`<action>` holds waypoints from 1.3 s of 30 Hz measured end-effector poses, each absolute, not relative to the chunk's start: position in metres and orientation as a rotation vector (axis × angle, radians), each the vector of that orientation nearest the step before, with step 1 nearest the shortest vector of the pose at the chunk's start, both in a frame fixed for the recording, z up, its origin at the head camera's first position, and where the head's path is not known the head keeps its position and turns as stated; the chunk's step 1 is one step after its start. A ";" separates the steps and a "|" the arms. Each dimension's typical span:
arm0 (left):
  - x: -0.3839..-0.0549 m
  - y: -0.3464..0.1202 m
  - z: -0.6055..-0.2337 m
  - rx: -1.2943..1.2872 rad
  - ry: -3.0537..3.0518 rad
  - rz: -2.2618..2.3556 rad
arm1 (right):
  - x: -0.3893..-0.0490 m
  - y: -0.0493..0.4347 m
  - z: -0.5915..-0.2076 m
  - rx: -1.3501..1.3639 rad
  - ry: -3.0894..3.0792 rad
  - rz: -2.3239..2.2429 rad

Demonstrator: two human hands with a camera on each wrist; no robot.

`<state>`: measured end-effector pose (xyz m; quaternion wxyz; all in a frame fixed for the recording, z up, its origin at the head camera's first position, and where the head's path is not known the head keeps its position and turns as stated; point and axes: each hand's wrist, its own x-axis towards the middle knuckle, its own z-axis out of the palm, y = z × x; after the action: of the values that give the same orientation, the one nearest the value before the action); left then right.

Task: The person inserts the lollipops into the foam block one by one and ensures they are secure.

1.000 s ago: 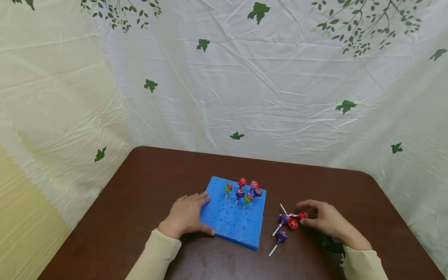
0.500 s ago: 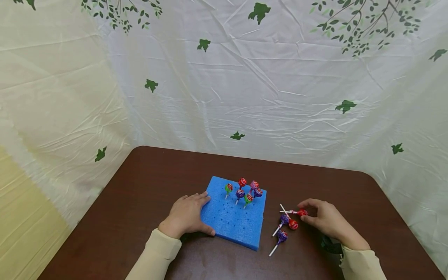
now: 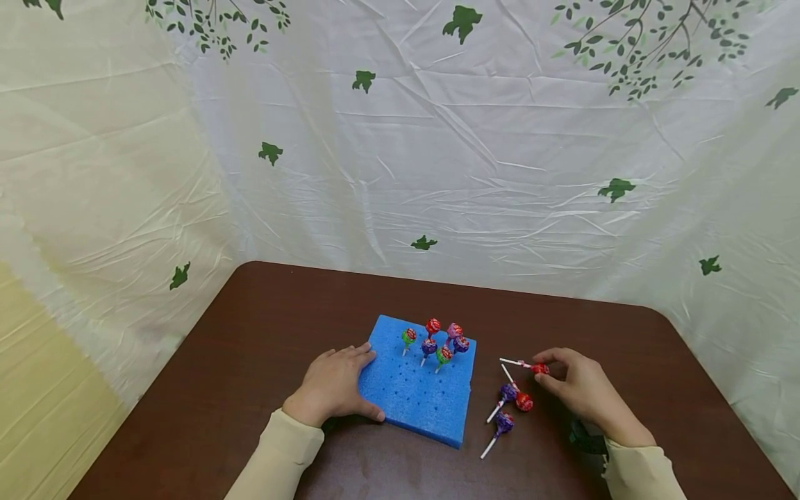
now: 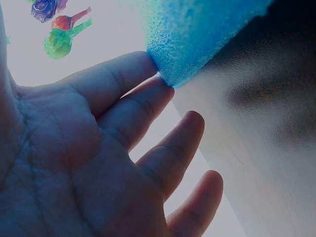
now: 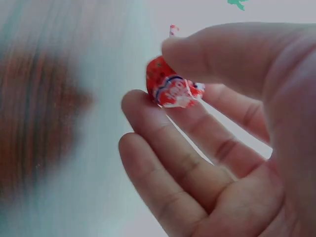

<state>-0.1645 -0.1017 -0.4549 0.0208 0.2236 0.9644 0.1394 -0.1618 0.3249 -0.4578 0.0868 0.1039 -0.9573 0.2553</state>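
Observation:
My right hand (image 3: 581,389) pinches a red-wrapped lollipop (image 3: 540,369) by its candy head, between thumb and fingers. Its white stick points left. In the right wrist view the red wrapper (image 5: 170,84) shows under the thumb. My left hand (image 3: 337,382) lies at the left side of a blue foam board (image 3: 412,417), fingers extended along the left edge and thumb at the near corner. The left wrist view shows two fingertips against the foam edge (image 4: 182,54). Several lollipops stand upright in the board's far part, among them a green one (image 3: 443,355) and a red one (image 3: 432,326).
Between board and right hand lie a red lollipop (image 3: 523,401) and two purple ones, one (image 3: 507,393) beside the red and another (image 3: 503,422) nearer me. Rows of small holes mark the board's near half. A brown table (image 3: 300,305) meets a white leaf-print curtain (image 3: 400,173) behind.
My right hand has moved slightly away from me with the red lollipop, whose stick has come apart from the other sticks in view. The left hand and the board have stayed put.

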 end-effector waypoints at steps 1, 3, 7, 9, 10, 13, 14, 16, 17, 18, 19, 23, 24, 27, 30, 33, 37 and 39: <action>-0.164 -0.101 -0.455 0.692 2.991 0.433 | -0.162 0.325 -0.458 0.310 -2.836 0.757; -0.162 -0.101 -0.455 0.688 2.991 0.435 | -0.161 0.326 -0.457 0.309 -2.808 0.749; -0.159 -0.099 -0.455 0.675 2.990 0.438 | -0.158 0.325 -0.453 0.323 -2.768 0.751; -0.158 -0.099 -0.455 0.670 2.991 0.437 | -0.157 0.324 -0.452 0.332 -2.748 0.754; -0.157 -0.099 -0.455 0.668 2.992 0.438 | -0.156 0.324 -0.451 0.340 -2.735 0.755; -0.154 -0.098 -0.455 0.666 2.994 0.437 | -0.155 0.322 -0.449 0.366 -2.682 0.751; -0.153 -0.097 -0.455 0.665 2.996 0.436 | -0.154 0.322 -0.449 0.373 -2.665 0.749; -0.151 -0.097 -0.455 0.664 2.998 0.432 | -0.153 0.320 -0.447 0.390 -2.633 0.739; -0.151 -0.096 -0.455 0.663 2.999 0.432 | -0.152 0.320 -0.446 0.396 -2.621 0.735; -0.150 -0.096 -0.455 0.662 3.000 0.430 | -0.151 0.319 -0.445 0.403 -2.613 0.731; -0.149 -0.096 -0.455 0.661 3.001 0.428 | -0.150 0.319 -0.444 0.407 -2.607 0.731; -0.146 -0.095 -0.455 0.653 3.004 0.427 | -0.147 0.317 -0.440 0.415 -2.602 0.730; -0.145 -0.094 -0.456 0.650 3.005 0.428 | -0.146 0.317 -0.439 0.417 -2.601 0.732; -0.143 -0.094 -0.456 0.643 3.006 0.432 | -0.144 0.316 -0.437 0.423 -2.596 0.743; -0.140 -0.093 -0.456 0.638 3.013 0.436 | -0.142 0.315 -0.435 0.437 -2.579 0.754; -0.137 -0.092 -0.456 0.632 3.020 0.425 | -0.140 0.314 -0.433 0.453 -2.560 0.767; -0.137 -0.092 -0.457 0.636 3.023 0.415 | -0.138 0.312 -0.431 0.460 -2.544 0.775; -0.138 -0.092 -0.457 0.639 3.021 0.422 | -0.138 0.311 -0.430 0.457 -2.541 0.778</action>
<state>-0.1376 -0.0924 -0.4572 0.0127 0.2049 0.9693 0.1353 -0.1377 0.3109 -0.4301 0.2209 0.1652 -0.9190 0.2816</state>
